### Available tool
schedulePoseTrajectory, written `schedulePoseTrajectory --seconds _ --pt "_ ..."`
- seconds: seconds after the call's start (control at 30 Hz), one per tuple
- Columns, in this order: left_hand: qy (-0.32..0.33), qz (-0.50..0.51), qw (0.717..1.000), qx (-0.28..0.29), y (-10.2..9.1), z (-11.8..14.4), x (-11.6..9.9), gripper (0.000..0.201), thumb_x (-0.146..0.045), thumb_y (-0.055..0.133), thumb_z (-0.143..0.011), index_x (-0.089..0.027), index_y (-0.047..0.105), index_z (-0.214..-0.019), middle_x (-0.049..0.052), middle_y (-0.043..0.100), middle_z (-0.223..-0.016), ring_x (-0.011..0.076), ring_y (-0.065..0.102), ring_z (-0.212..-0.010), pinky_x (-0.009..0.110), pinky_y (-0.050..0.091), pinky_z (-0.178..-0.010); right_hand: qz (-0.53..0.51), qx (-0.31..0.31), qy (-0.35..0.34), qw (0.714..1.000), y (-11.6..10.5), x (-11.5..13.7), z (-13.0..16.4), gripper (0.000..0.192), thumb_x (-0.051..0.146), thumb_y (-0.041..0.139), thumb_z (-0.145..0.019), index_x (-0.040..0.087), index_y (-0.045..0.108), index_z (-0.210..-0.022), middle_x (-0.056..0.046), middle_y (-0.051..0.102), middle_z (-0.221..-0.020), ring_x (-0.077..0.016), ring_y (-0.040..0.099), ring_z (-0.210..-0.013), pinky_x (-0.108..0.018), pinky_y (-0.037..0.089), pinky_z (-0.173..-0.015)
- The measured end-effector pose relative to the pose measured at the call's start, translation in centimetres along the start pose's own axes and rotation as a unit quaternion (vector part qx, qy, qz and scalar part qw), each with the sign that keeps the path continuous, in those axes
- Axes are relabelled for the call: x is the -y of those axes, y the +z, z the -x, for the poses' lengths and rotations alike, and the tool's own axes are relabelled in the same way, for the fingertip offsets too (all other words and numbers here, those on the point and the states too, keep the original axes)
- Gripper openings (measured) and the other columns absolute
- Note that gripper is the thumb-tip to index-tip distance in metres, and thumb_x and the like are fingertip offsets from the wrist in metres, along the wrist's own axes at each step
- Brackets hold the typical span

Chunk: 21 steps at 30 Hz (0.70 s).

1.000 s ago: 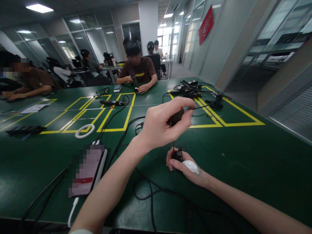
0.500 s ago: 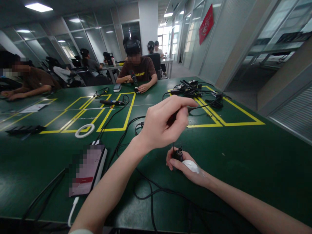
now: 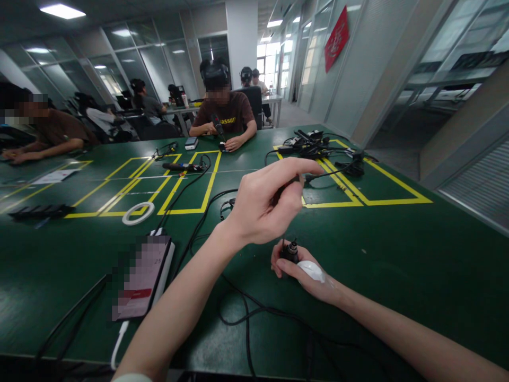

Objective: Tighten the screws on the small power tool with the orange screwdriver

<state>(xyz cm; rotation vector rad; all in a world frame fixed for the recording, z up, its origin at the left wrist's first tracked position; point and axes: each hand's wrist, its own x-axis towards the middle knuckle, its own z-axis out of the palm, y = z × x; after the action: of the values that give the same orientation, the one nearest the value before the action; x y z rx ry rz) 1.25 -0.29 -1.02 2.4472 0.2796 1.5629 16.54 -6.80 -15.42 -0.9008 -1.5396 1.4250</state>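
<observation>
Head view: left hand [image 3: 274, 201] pinches dark corded piece [image 3: 306, 179], mostly hidden; right hand [image 3: 300, 265] wraps black tool [image 3: 290, 252], nose up, over bench [image 3: 401, 260]; step seems two-handed handling, next move needing steady grips

A green table [image 3: 397, 265], marked out in yellow tape [image 3: 183, 212].
At the near left, a phone [image 3: 145, 276] is set down, with a white cable [image 3: 118, 345] run to its lower end; beyond it, a tape roll [image 3: 127, 218] is laid flat. Farther left, a black strip [image 3: 42, 211] and some paper [image 3: 55, 176] are placed. Across the table, a hand tool [image 3: 217, 124] is held by a co-worker [image 3: 242, 109] in brown, near whom a small box [image 3: 191, 143] is rested. On the right-hand wall, a red banner [image 3: 336, 40] is hung.
</observation>
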Motion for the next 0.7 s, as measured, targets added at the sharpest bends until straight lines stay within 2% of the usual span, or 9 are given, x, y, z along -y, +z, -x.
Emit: schedulePoseTrajectory --seconds 0.13,0.27,0.5,0.7 --pt "-0.002 -0.003 1.0 0.004 -0.13 -0.02 -0.15 0.028 -0.018 0.044 -0.098 -0.017 0.068 -0.112 0.001 0.071 -0.076 0.0128 0.064 -0.064 0.027 0.056 -0.065 -0.007 -0.003 0.001 1.0 0.08 -0.02 -0.01 0.047 0.067 0.068 -0.089 0.02 0.059 -0.088 -0.001 0.059 -0.074 -0.0182 0.056 -0.071 -0.034 0.048 -0.07" --pt "-0.009 -0.022 1.0 -0.018 0.16 -0.14 -0.33 0.021 -0.015 0.052 -0.094 -0.015 0.069 -0.105 -0.001 0.069 -0.073 0.0087 0.058 -0.056 0.023 0.051 -0.059 -0.003 -0.003 -0.002 1.0 0.11 -0.16 -0.02 0.048 0.067 0.067 -0.089 0.02 0.059 -0.087 -0.001 0.059 -0.074 -0.0178 0.056 -0.07 -0.034 0.047 -0.07" --pt "-0.012 -0.056 0.998 -0.018 0.48 -0.1 -0.2 0.011 -0.02 0.056 -0.095 -0.018 0.066 -0.091 -0.004 0.063 -0.067 0.0071 0.056 -0.056 0.02 0.049 -0.061 0.004 -0.007 -0.005 1.0 0.01 -0.31 -0.04 0.044 0.065 0.067 -0.09 0.021 0.058 -0.087 -0.001 0.06 -0.073 -0.0184 0.056 -0.07 -0.034 0.048 -0.07" --pt "-0.006 -0.037 0.999 -0.027 0.69 -0.1 -0.1 0.015 -0.015 0.051 -0.097 -0.017 0.066 -0.094 0.002 0.074 -0.084 0.0103 0.068 -0.071 0.023 0.055 -0.07 0.003 -0.001 -0.004 1.0 0.01 -0.15 -0.06 0.043 0.064 0.067 -0.09 0.022 0.058 -0.086 -0.001 0.059 -0.073 -0.0191 0.057 -0.071 -0.035 0.049 -0.072"
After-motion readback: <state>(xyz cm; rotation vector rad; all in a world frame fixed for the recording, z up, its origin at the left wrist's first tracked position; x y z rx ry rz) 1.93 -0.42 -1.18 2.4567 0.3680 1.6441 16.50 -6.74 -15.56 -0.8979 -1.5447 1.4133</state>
